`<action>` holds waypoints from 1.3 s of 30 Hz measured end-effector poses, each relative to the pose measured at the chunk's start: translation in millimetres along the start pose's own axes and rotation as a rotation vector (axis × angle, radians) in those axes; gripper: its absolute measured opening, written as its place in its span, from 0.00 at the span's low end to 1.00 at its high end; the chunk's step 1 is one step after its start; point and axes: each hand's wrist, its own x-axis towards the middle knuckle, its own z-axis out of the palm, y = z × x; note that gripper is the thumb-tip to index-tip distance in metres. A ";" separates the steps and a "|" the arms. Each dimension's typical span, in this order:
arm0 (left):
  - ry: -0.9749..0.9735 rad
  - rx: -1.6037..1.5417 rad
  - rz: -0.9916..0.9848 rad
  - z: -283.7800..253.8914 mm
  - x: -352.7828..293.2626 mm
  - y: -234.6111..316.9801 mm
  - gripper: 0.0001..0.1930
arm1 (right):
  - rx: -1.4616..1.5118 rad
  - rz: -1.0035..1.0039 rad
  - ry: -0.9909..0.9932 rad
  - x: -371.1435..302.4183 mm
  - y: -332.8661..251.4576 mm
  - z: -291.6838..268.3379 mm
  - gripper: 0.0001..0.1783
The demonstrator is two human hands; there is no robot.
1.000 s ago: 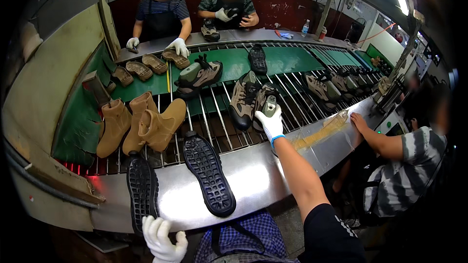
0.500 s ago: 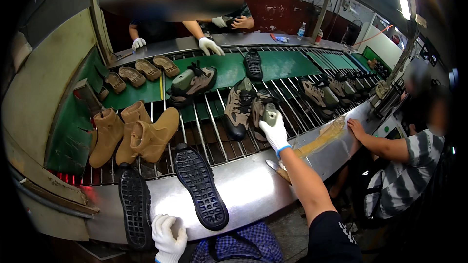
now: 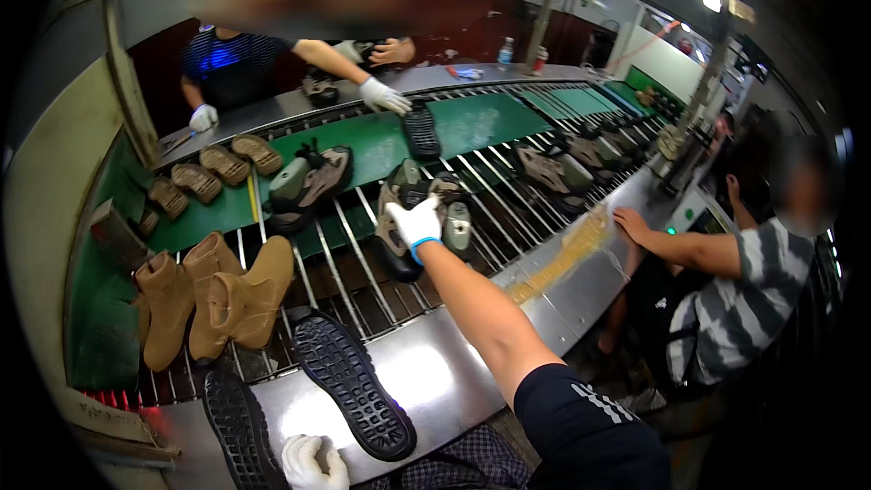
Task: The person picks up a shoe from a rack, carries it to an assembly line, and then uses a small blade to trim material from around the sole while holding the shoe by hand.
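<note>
My right hand (image 3: 417, 225), in a white glove, reaches over the rack and curls around the upper of a brown and black shoe (image 3: 392, 243). Beside it is a matching shoe (image 3: 458, 225) with a green last in it. My left hand (image 3: 313, 465), also gloved, rests at the bench's near edge with fingers loosely bent and nothing visible in them; the lower frame edge cuts it off. On either side of it lie two black treaded soles, one (image 3: 238, 431) to its left and a larger-looking one (image 3: 354, 386) to its right.
Tan boots (image 3: 240, 295) stand on the metal-bar rack (image 3: 358, 259) at left. Behind are tan soles (image 3: 222, 163), another lasted shoe (image 3: 313, 183) and a black sole (image 3: 421, 132) touched by a co-worker's gloved hand (image 3: 385, 96). More shoes (image 3: 553, 172) and a person (image 3: 744, 290) are at right.
My right hand has moved from the last in the right shoe to the left shoe. The co-worker's gloved hand has reached the far black sole. The whole view has shifted.
</note>
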 end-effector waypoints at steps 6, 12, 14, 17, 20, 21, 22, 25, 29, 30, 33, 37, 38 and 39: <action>0.057 0.153 0.040 -4.7 3.0 8.0 0.13 | 0.474 0.084 -0.202 35.2 19.9 12.0 0.26; 0.224 0.048 0.103 -1.9 5.8 -3.6 0.11 | 0.779 -0.080 -0.342 15.3 23.5 -3.9 0.20; 0.213 0.041 0.068 -5.9 1.3 -5.6 0.11 | 0.951 0.025 -0.542 -21.5 -12.7 -33.1 0.19; 0.207 0.027 0.094 -3.6 8.0 -4.8 0.10 | 0.922 0.090 -0.600 -36.2 -19.5 -85.1 0.17; 0.231 0.023 0.103 -0.7 9.3 -5.3 0.11 | 1.077 0.077 -0.656 -54.8 -11.7 -128.9 0.20; 0.231 0.013 0.100 1.9 6.4 -7.5 0.10 | 1.161 0.085 -0.646 -67.9 -7.6 -147.1 0.21; 0.232 -0.023 0.089 2.6 3.5 -8.3 0.12 | 1.266 0.029 -0.624 -84.8 -4.3 -161.4 0.25; 0.212 -0.235 0.023 -6.6 2.0 28.9 0.14 | 1.527 -0.053 -0.600 -132.4 5.0 -213.8 0.35; -0.622 -1.467 -0.495 -24.9 9.7 110.7 0.25 | 1.555 -0.180 -0.607 -187.4 41.9 -261.6 0.38; -0.989 -1.700 -0.585 -9.3 15.8 113.1 0.38 | 1.547 -0.157 -0.800 -183.8 88.8 -276.1 0.40; -1.878 -2.650 -0.777 43.4 17.5 121.4 0.46 | 1.165 -0.345 -1.123 -196.3 127.7 -316.1 0.52; -1.632 -2.559 -0.851 39.4 11.6 126.9 0.39 | 0.398 -0.809 -1.284 -258.7 -22.4 -366.6 0.44; -1.542 -2.480 -0.832 41.3 11.8 122.5 0.38 | 0.282 -1.026 -1.214 -263.0 -30.0 -367.3 0.44; -1.392 -2.311 -0.824 40.3 8.8 116.7 0.38 | 0.301 -1.164 -1.090 -264.2 -11.7 -366.6 0.47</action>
